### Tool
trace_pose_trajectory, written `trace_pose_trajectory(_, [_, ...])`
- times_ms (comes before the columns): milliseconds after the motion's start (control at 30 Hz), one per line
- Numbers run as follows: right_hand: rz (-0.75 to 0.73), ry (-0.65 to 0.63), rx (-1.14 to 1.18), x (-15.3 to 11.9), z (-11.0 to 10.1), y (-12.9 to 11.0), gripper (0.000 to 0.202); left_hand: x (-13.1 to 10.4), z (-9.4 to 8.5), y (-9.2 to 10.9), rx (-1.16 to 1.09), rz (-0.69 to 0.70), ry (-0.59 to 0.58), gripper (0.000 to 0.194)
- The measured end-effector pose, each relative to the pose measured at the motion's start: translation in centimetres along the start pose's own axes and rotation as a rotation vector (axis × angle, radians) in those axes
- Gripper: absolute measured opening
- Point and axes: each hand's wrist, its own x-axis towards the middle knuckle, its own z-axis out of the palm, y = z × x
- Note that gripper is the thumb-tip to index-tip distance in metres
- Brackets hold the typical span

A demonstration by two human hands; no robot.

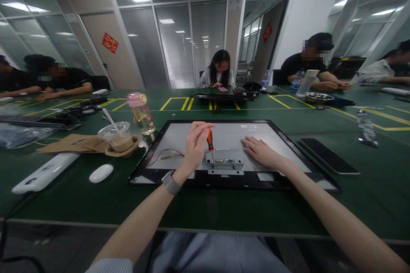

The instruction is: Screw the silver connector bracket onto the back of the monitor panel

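An opened monitor panel (224, 136) with a black frame lies flat on the table before me. My left hand (195, 143), a grey watch at its wrist, has its fingers closed at the orange and black handle of a screwdriver (210, 140). The screwdriver stands nearly upright, its shaft reaching down to the left end of a metal bracket (226, 170) with connector ports. Whether the tip sits in a screw is too small to tell. Flat on the panel's right half rests my right hand (261, 151), fingers spread. Thin coloured wires (166, 153) run left of the bracket.
Left of the panel are a pink-lidded bottle (141, 113), a plastic cup with a straw (115, 134), a white mouse (101, 173) and a white power strip (46, 172). A black phone (328, 155) lies to the right. Several people sit around the table.
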Motion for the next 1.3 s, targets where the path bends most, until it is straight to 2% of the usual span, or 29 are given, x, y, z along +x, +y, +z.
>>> trace_pose_trajectory(133, [-0.006,0.007,0.000,0.0,0.0,0.0,0.062,0.0,0.2,-0.2,-0.050,-0.028,-0.040,0.022])
trace_pose_trajectory(300, [-0.009,-0.004,-0.010,-0.1,-0.2,-0.2,0.063,-0.1,0.2,-0.3,-0.017,-0.010,0.032,0.008])
trace_pose_trajectory(500, [-0.014,-0.002,-0.025,-0.2,-0.5,-0.3,0.062,0.2,-0.1,-0.2,-0.045,-0.023,-0.039,0.029])
trace_pose_trajectory(600, [-0.016,-0.003,-0.014,-0.3,-0.7,-0.5,0.062,0.2,0.0,-0.3,-0.060,-0.034,-0.051,0.026])
trace_pose_trajectory(733, [-0.013,-0.004,0.000,-0.4,-0.8,-0.6,0.063,0.0,0.0,-0.3,0.025,-0.011,-0.005,0.017])
trace_pose_trajectory(933, [-0.013,-0.017,0.014,-0.3,-1.0,-0.7,0.063,0.0,-0.1,-0.2,-0.028,-0.032,-0.041,0.032])
trace_pose_trajectory(1067, [-0.001,-0.022,0.025,-0.4,-1.1,-0.8,0.064,0.0,0.0,-0.2,-0.033,-0.037,-0.059,0.026])
trace_pose_trajectory(1200, [-0.005,-0.021,0.012,-0.4,-0.9,-0.7,0.065,-0.1,0.0,-0.3,0.009,-0.011,-0.011,0.015])
trace_pose_trajectory(1300, [-0.002,-0.020,0.006,-0.2,-0.7,-0.5,0.064,-0.1,0.0,-0.2,-0.008,-0.018,-0.018,0.025])
